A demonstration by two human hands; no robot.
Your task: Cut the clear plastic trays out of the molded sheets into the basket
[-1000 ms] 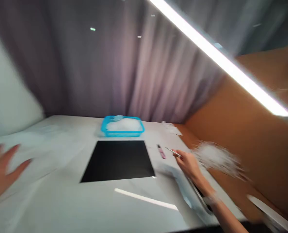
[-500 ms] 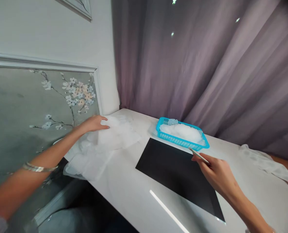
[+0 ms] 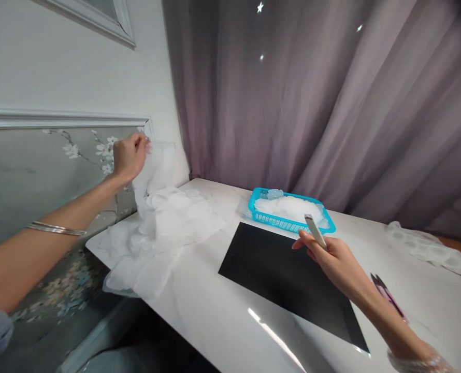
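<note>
My left hand [image 3: 131, 158] is raised at the table's left end, fingers pinched on a thin, translucent white sheet [image 3: 158, 168]. The sheet hangs down to a crumpled pile of sheer white material [image 3: 184, 215]; whether it is mesh fabric or thin plastic I cannot tell. Over the black rectangular mat [image 3: 277, 274], my right hand [image 3: 337, 261] grips a slim, pale, flat tool [image 3: 316, 233] whose tip points up and away. A blue plastic basket [image 3: 279, 223] stands just behind the mat, holding fluffy white stuff [image 3: 288, 207] and a small clear container [image 3: 275, 194].
Purple-handled snips [image 3: 388, 295] lie on the white table [image 3: 207, 305] beside my right forearm. A sheer white cloth [image 3: 428, 248] rests at the right edge. Behind the table hangs a grey-purple curtain [image 3: 292, 114]; a flowered wall panel [image 3: 32, 166] is at left.
My left hand has risen from the white pile, fingers closing and lifting a sheet with it. My right hand has tilted the tool more upright. The snips have come into view.
</note>
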